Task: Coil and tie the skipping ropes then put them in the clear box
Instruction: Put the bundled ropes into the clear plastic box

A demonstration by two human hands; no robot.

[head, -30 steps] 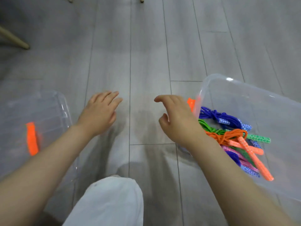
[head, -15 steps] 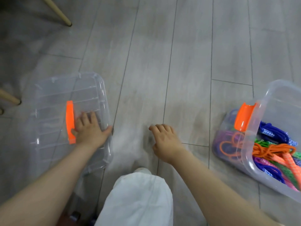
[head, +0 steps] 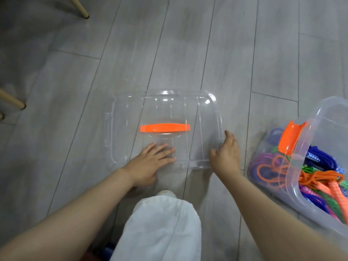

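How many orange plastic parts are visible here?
2: an orange handle on the clear lid lying on the floor, and an orange latch on the clear box. Others may be hidden.

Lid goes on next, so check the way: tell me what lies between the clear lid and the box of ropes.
Nothing visible does. The clear lid lies flat on the floor, left hand on it, right hand gripping its right edge. Only bare floor separates it from the open clear box holding the ropes.
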